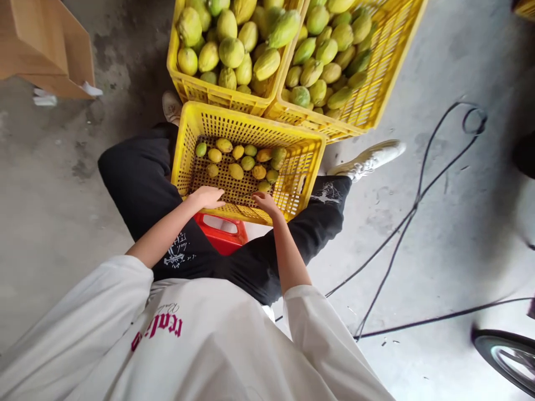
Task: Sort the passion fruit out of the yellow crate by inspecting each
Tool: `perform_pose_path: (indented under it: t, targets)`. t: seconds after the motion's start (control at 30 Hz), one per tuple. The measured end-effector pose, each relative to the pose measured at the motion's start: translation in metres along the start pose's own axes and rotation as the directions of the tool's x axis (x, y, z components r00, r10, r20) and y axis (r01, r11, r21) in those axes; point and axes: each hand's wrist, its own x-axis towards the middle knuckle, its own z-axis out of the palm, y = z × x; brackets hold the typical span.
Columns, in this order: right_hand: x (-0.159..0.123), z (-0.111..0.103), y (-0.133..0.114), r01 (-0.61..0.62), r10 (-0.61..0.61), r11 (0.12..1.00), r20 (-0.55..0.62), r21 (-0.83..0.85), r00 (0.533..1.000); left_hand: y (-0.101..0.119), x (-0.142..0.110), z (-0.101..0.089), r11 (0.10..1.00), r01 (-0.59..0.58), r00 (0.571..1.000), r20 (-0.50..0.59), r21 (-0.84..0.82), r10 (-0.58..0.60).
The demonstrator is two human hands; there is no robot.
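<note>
A yellow plastic crate [251, 123] with perforated walls sits between my knees. Spread over its floor are several small yellow and green lemon-like fruits [236, 171], some with brown patches. My left hand [208, 196] reaches over the crate's near edge, fingers extended and apart, with no fruit visible in it. My right hand [266, 202] is over the same edge farther right, its fingers bent together close to a yellow-green fruit [263, 186]. Whatever those fingers pinch, if anything, is too small to make out. A thin dark line runs between both hands; I cannot tell what it is.
Two larger yellow crates, left [221, 93] and right [371, 111], stand just beyond, holding many bigger yellow-green fruits. A red stool [223, 240] shows below the front crate. A cardboard box [45, 47] is at upper left. Black cable [413, 209] and a wheel [507, 353] lie right.
</note>
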Motion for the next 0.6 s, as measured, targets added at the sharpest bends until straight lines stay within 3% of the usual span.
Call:
perform_pose_path:
  t: [0.13, 0.3, 0.5, 0.6]
  targets:
    - [0.033, -0.005, 0.002, -0.038, 0.038, 0.999, -0.015, -0.027, 0.999, 0.003, -0.003, -0.012, 0.994, 0.107, 0.989, -0.107, 0.015, -0.105]
    - [0.083, 0.005, -0.016, 0.005, -0.006, 0.997, -0.01, -0.082, 1.0, 0.01, -0.006, -0.014, 0.981, 0.191, 0.982, -0.004, -0.02, -0.191]
    - [0.136, 0.012, -0.039, 0.085, -0.115, 0.976, -0.148, -0.198, 0.982, 0.017, 0.002, -0.013, 0.992, 0.09, 0.995, 0.041, -0.091, -0.087]
    - [0.158, 0.007, -0.052, 0.191, -0.275, 0.916, -0.205, -0.353, 0.939, 0.013, 0.012, -0.017, 0.982, 0.159, 0.985, 0.076, -0.105, -0.152]
